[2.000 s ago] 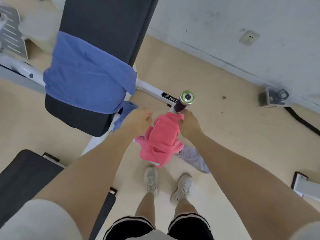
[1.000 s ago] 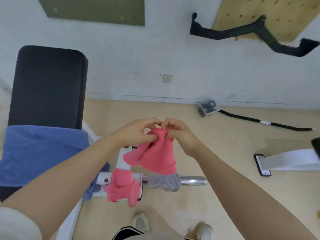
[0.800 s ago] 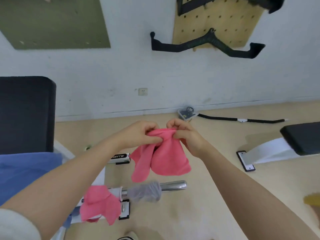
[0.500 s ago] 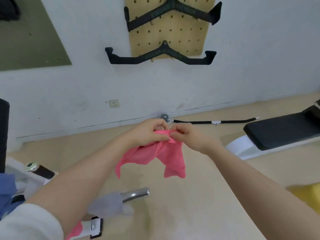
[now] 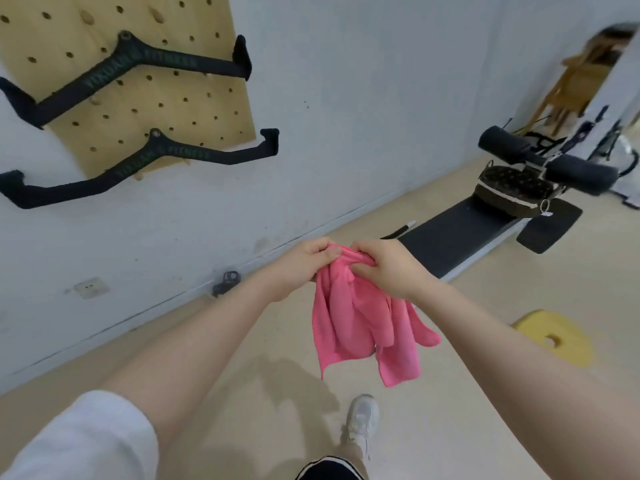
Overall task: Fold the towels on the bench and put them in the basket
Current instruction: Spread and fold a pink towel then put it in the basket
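Note:
A pink towel (image 5: 360, 327) hangs bunched in the air in front of me. My left hand (image 5: 304, 265) pinches its top edge on the left, and my right hand (image 5: 388, 268) grips the top edge on the right, the two hands almost touching. The towel's loose ends dangle above the floor. A dark patterned basket (image 5: 509, 192) with a tag sits on a black bench (image 5: 457, 233) at the right, near the wall. The bench with the other towels is out of view.
A yellow stool (image 5: 554, 336) stands on the floor to the right. Black padded rollers (image 5: 581, 174) rise behind the basket. A pegboard (image 5: 131, 81) with black handles hangs on the white wall. A wall socket (image 5: 90, 287) sits low left. My shoe (image 5: 362, 420) is below.
I lifted the pink towel off the bench bar and turned right. The first bench and its towels left view; the second bench with the basket and the yellow stool came in.

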A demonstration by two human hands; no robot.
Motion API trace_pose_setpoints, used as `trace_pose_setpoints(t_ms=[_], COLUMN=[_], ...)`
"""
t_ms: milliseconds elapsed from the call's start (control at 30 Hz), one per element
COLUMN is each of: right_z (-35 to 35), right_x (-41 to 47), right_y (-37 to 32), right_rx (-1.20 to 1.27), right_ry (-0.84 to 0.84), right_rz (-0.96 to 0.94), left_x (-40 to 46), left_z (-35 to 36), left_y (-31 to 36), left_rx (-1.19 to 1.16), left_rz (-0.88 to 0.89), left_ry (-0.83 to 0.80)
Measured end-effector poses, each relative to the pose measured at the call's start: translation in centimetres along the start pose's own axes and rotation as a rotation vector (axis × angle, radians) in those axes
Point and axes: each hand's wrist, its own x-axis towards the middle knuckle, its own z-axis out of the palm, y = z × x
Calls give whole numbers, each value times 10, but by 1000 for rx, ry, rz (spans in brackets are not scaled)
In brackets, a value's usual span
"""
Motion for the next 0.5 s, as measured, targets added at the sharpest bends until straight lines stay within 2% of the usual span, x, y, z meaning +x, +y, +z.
trace_pose_setpoints(t_ms=[167, 300, 500], right_z=[-44, -81, -127], right_x=[57, 118, 190], right_y=[106, 175, 262], right_rx=[-93, -87, -49], right_ry=[28, -47, -98], right_rz=[46, 83, 169], left_x=[129, 222, 337], left_z=[22, 35, 42], left_y=[7, 21, 45], left_rx=[90, 75, 188], left_rz=[35, 10, -41], left_ry=[-92, -76, -66])
